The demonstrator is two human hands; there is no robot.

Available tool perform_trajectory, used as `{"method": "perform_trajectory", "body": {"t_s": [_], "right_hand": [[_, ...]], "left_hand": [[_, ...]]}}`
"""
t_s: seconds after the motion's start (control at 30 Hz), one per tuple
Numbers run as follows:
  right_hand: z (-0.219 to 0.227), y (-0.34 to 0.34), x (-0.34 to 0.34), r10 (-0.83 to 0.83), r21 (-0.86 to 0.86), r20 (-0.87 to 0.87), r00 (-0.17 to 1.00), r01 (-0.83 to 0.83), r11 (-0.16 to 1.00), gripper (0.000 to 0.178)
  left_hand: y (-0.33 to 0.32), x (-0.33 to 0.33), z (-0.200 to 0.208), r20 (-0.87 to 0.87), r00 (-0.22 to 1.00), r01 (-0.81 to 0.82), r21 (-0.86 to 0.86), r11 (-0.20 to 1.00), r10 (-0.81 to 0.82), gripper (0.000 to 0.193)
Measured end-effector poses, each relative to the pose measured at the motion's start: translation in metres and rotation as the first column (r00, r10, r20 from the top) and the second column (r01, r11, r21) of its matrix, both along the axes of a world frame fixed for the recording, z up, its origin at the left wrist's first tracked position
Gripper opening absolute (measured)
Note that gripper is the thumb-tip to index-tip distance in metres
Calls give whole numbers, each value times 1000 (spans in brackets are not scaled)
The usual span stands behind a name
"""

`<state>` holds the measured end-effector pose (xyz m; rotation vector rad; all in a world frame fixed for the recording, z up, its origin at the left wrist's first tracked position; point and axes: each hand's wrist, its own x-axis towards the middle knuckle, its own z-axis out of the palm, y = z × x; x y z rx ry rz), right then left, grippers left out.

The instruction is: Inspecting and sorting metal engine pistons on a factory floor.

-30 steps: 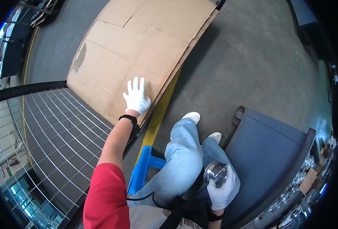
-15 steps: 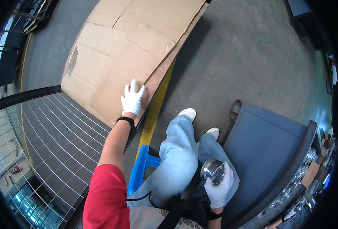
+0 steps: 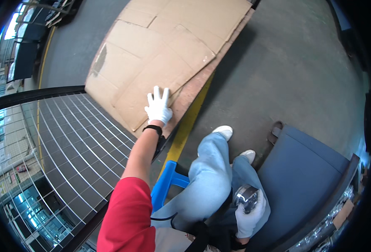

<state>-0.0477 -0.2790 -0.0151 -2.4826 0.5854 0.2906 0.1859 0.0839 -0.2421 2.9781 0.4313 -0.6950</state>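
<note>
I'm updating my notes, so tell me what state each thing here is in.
Left hand: gloved, fingers spread, on the cardboard
Right hand: gloved, gripping the metal part
Metal part: held
Cardboard: creased, one scuffed patch
Board: bare along one edge
Blue plastic piece: partly hidden

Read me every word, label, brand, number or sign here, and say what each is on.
No text can be read.
Flat brown cardboard sheet: no legible print.
Round, shiny metallic part in the white-gloved right hand: no legible marking.
Small red patch beyond the black-framed wire mesh panel: too blurred to read.
</note>
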Motion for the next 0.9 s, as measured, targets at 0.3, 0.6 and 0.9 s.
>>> {"method": "perform_trajectory", "body": {"t_s": [0.3,0.6,0.9], "right_hand": [[-6,-1,-6,25,-8,3,1000,-24,1000,80],[-4,5,8,19,38,-6,1000,-18,999,76],[-13,1,1,2,33,-30,1000,-1,999,77]], "left_hand": [[53,18,-9,186,982,-46,80,996,31,78],[66,16,9,49,991,119,59,991,-122,54],[112,10,-25,274,935,-194,-134,972,224,32]]}}
